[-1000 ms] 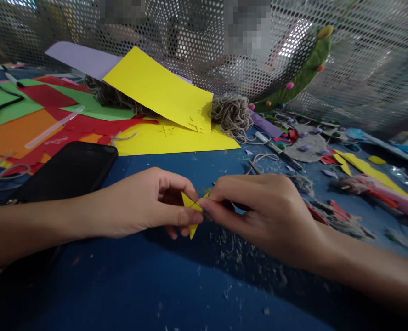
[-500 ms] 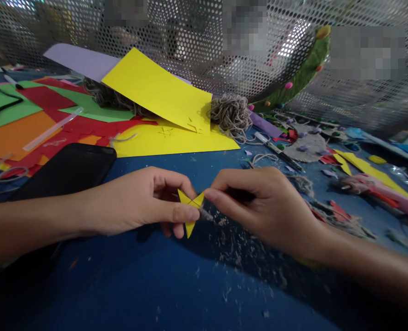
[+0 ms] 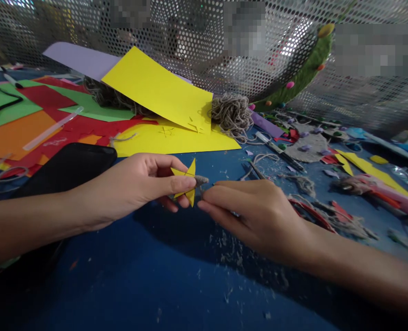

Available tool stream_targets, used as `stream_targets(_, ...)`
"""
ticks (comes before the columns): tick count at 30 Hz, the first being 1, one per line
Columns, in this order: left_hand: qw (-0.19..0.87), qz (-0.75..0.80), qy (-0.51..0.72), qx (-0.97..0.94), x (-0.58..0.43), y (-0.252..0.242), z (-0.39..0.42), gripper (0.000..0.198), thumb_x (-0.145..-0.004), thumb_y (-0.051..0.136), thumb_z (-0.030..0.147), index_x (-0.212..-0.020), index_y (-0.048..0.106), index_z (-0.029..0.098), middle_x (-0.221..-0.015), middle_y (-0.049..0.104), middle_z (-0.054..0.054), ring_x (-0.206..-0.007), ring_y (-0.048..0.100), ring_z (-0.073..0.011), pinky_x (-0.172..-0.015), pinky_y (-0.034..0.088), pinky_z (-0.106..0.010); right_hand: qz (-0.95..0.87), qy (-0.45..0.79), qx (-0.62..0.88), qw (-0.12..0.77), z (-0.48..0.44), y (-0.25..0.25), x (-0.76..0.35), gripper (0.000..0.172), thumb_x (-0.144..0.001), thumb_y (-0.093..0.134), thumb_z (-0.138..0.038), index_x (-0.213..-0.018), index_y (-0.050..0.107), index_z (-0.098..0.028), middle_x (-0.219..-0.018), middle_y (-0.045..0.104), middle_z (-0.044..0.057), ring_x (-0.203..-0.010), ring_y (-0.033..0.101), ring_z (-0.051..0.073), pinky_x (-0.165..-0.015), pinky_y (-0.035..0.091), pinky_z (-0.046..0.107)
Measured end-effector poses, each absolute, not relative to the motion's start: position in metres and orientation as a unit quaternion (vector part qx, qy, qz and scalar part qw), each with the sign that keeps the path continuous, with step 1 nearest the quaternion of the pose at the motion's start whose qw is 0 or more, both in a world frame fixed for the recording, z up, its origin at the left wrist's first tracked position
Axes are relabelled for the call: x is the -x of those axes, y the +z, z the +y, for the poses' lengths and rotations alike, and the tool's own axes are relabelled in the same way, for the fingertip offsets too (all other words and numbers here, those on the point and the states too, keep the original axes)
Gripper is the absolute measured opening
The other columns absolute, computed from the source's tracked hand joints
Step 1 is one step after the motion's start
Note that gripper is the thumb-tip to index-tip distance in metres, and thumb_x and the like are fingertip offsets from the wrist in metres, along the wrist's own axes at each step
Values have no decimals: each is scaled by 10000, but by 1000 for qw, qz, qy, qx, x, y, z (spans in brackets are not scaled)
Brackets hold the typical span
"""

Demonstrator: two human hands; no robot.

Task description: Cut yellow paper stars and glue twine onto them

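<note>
My left hand (image 3: 155, 181) pinches a small yellow paper star (image 3: 190, 168) between thumb and fingers, just above the blue table. Grey yarn (image 3: 201, 180) is wound round the star's right-hand point. My right hand (image 3: 255, 211) is closed in a pinch close to the star's right side. A short strand of that yarn runs down from the wound point to its fingertips. The rest of what lies inside the right hand is hidden.
Behind my hands lie yellow sheets (image 3: 162, 92) and a ball of grey yarn (image 3: 232, 115). A black phone (image 3: 69, 165) rests at left. A pen (image 3: 283, 154), yarn scraps and a pink glue gun (image 3: 379, 188) lie at right. Perforated metal stands behind.
My left hand has moved up slightly and turned the star, showing more of its wound point. My right hand has shifted from the star's upper right tip to below its right point.
</note>
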State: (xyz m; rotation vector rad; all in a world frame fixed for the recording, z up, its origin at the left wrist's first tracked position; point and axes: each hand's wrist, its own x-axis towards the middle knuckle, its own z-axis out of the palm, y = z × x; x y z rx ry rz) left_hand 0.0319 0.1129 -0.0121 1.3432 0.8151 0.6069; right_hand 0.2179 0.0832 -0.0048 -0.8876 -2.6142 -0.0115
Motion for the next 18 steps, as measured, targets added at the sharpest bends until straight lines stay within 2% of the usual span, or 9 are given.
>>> stream_targets(4,669,383,258,-583,-32,-13,114,123,-754,571,276,-684,608,182,-652,615,51,-623,564,-49,-524,438,-97,-943,-99,294,120,82,-5,-218,234,-856,375,-175,-671,516,-159,-545,462,-28,-461,364,74,-452,271,211)
stream_targets(10,641,397,248,-608,-32,-14,114,127,-739,584,275,-672,599,168,-606,608,52,-586,561,-51,-540,451,-114,-944,-175,256,113,76,4,-212,285,-847,346,-132,-613,506,-162,-484,416,-25,-420,306,89,-430,235,247)
stream_targets(14,630,398,238,-623,-33,-13,113,103,-718,603,241,-648,600,165,-568,592,63,-526,538,-36,-512,441,-102,-957,-153,227,93,74,7,-210,289,-863,308,-118,-680,529,-154,-494,431,-27,-425,331,82,-433,225,248)
stream_targets(18,647,391,223,-615,-34,-14,113,106,-695,619,241,-619,604,169,-586,605,61,-558,557,-45,-536,449,-112,-963,-42,239,116,75,5,-213,224,-863,344,-165,-717,514,-155,-564,494,-24,-466,383,71,-449,268,215)
